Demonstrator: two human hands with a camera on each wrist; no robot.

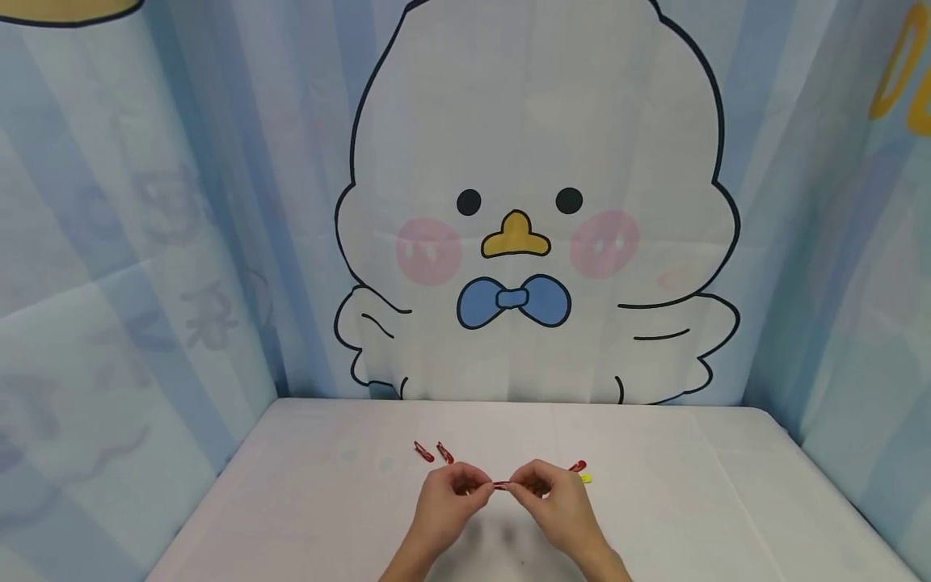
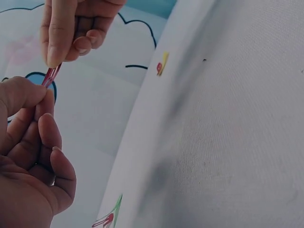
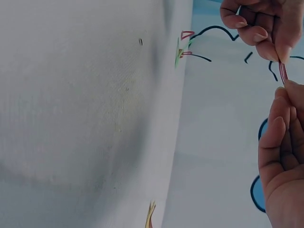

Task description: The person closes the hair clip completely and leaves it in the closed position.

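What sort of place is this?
Likely a small booth set up for tabletop work: light-blue cartoon-printed curtains on three sides, a pale flat-topped table between them, small red hair clips on it.

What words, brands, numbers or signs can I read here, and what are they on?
"D", it seems: big orange letter on the right-hand curtain.
Second orange letter, below it: cut off by the picture's edge, unreadable.
Faint character-like marks on the left-hand curtain: too blurred to read.
Held red clip: no readable text.
Loose clips on the table: too small to tell.
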